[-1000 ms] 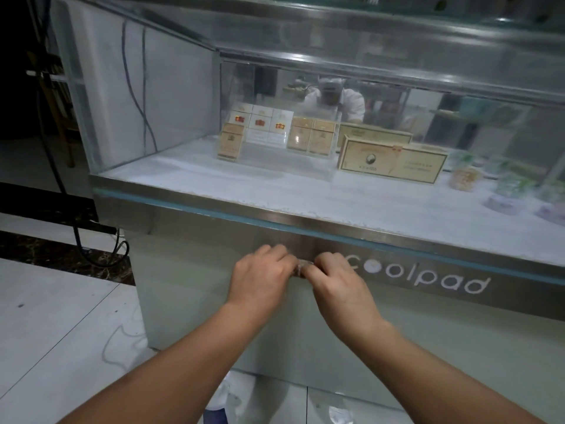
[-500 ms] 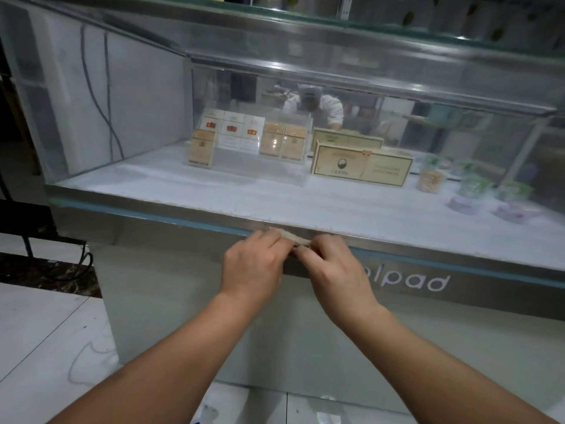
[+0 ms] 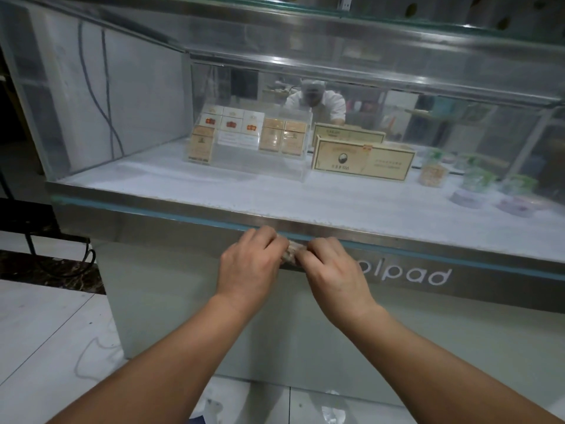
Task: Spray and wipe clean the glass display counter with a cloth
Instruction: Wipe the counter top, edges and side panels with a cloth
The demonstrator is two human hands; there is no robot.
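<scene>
Steel front band of the counter (image 3: 171,231), head view: left hand (image 3: 249,264) and right hand (image 3: 334,272) meet at it, both with fingers curled, pinching a small wadded cloth (image 3: 292,254) between them (mostly hidden, only a pale lump shows). Cloth sits just under the blue strip (image 3: 153,211), left of the white lettering (image 3: 406,275). Packs (image 3: 232,127) and cartons (image 3: 363,162) stand behind the glass.

a: what's underfoot?
b: pale grey glossy floor tiles (image 3: 39,332) with thin dark joints. one has a looping white scuff mark (image 3: 88,347).
a: and further back?
b: a dark speckled stone strip (image 3: 39,267) runs in from the floor's left edge, and a black cable (image 3: 89,255) loops over it. the light's dim.
</scene>
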